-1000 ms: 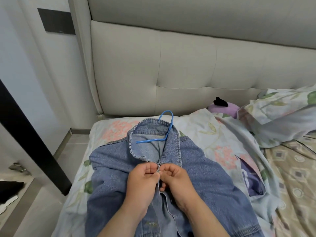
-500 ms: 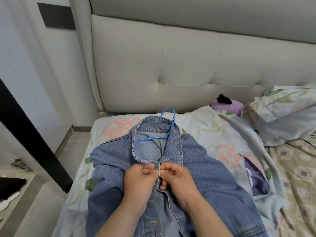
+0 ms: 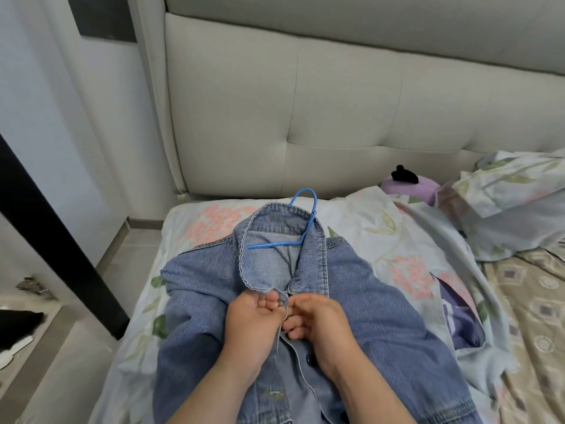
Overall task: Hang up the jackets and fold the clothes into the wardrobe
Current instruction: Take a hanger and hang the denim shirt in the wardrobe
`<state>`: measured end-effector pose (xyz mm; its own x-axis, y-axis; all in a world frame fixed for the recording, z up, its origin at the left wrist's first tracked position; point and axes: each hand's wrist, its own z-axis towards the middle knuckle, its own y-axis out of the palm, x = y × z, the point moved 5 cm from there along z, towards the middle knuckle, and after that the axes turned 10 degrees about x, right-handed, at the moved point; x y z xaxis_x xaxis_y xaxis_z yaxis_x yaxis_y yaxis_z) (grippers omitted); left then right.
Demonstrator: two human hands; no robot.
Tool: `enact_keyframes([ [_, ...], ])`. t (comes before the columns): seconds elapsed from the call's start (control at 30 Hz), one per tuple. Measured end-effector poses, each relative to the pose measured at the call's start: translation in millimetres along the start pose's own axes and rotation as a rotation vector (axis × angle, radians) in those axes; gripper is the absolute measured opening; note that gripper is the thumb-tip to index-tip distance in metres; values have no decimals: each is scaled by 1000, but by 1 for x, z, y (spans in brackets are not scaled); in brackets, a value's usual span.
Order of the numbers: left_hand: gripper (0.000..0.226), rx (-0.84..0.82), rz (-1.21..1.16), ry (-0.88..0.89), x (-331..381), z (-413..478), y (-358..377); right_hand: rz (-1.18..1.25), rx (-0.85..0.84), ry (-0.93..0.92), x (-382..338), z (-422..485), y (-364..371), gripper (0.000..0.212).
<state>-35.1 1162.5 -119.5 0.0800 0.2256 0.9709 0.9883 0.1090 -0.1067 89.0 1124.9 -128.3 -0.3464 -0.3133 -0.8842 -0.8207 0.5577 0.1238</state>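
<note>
Frame centre: your left hand (image 3: 249,322), right hand (image 3: 321,322) pinch jacket (image 3: 382,307) plackets closer than before (top button nearly fastened, I judge).

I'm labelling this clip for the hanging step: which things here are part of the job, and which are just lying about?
Part of the job:
jacket, lying on the bed
hanger, inside its collar
left hand and right hand, pinching the jacket's front edges just below the collar

Lying about:
purple cushion
pillow
blanket
headboard
</note>
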Motion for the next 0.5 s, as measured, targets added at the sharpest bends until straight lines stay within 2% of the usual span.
enact_keyframes([
  [0.07,26,13,28,49,0,-1,2,-31,-12,14,-3,1,2,24],
  [0.17,33,55,67,142,-1,-6,2,-189,18,-33,-6,-1,8,23],
  [0.27,35,111,102,194,-5,-11,-1,-239,69,-45,-6,0,9,35],
  [0.43,40,98,59,148,-5,-10,-2,-320,113,-98,-6,-1,13,48],
  [0.5,39,68,16,95,-2,-7,-2,-299,122,-89,-6,-1,13,44],
])
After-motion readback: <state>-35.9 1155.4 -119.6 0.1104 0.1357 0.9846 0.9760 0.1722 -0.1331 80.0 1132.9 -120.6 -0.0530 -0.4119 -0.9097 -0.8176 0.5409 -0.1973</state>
